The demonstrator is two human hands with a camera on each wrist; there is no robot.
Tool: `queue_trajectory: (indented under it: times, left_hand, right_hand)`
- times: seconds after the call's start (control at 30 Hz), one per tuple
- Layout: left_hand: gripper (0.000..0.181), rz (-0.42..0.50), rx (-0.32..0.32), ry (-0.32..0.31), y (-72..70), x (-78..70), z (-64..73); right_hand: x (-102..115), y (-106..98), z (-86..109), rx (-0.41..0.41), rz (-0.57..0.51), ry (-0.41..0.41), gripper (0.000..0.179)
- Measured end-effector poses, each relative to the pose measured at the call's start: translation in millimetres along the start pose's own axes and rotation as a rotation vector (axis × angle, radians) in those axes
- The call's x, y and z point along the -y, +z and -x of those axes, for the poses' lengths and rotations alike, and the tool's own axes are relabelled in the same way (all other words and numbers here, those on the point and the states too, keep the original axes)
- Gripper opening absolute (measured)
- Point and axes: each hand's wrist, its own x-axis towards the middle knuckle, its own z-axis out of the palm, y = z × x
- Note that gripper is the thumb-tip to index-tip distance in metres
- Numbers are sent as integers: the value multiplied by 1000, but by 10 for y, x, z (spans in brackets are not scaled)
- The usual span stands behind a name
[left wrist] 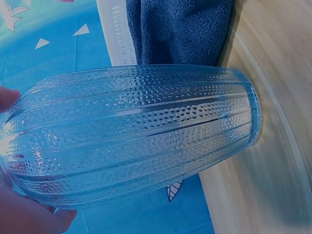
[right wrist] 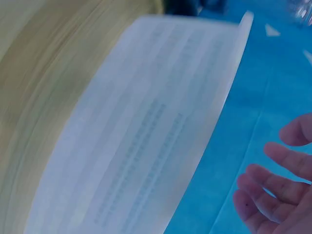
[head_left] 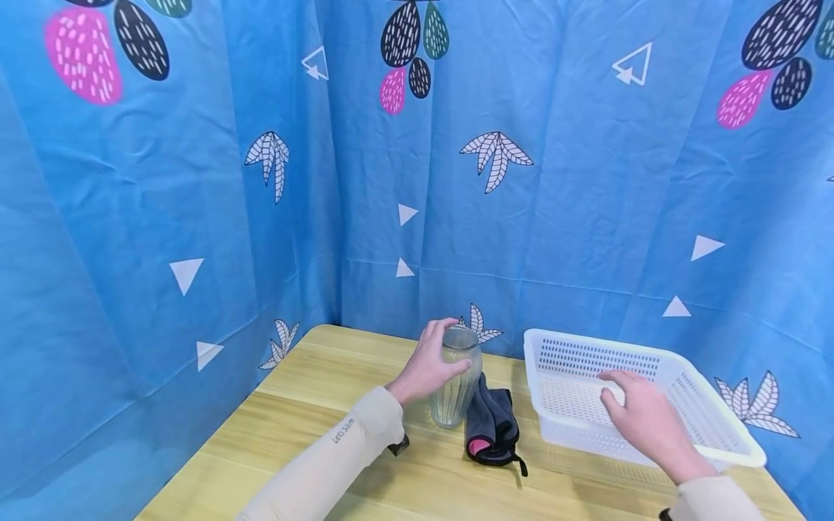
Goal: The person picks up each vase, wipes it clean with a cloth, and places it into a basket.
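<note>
A clear ribbed glass vase (head_left: 454, 383) stands upright on the table, left of a folded dark grey cloth (head_left: 496, 412) with black edging. My left hand (head_left: 433, 365) grips the vase near its neck, with thumb and fingers on opposite sides. Up close in the left wrist view, the vase (left wrist: 136, 131) shows dimpled bands between smooth ribs. My right hand (head_left: 645, 416) hovers over the near side of the white plastic basket (head_left: 544, 427), holding nothing. Its fingers are spread and loosely bent in the right wrist view.
The wooden table (head_left: 306, 391) carries the basket at the right and the cloth between basket and vase. A blue patterned curtain (head_left: 573, 202) hangs behind and at the left of the table. A small black object (head_left: 399, 445) shows beside the left sleeve.
</note>
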Motion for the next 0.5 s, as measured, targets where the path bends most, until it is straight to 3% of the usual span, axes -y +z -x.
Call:
queue_trajectory:
  times: [0.27,0.5]
  left_hand:
    - [80,-3,4,-2,0,22,-9]
    - [80,12,7,-7,5,40,4]
  right_hand:
    - [-529,-92,1,17,153,15,34]
    - [-1018,-195,0,144,170,186,52]
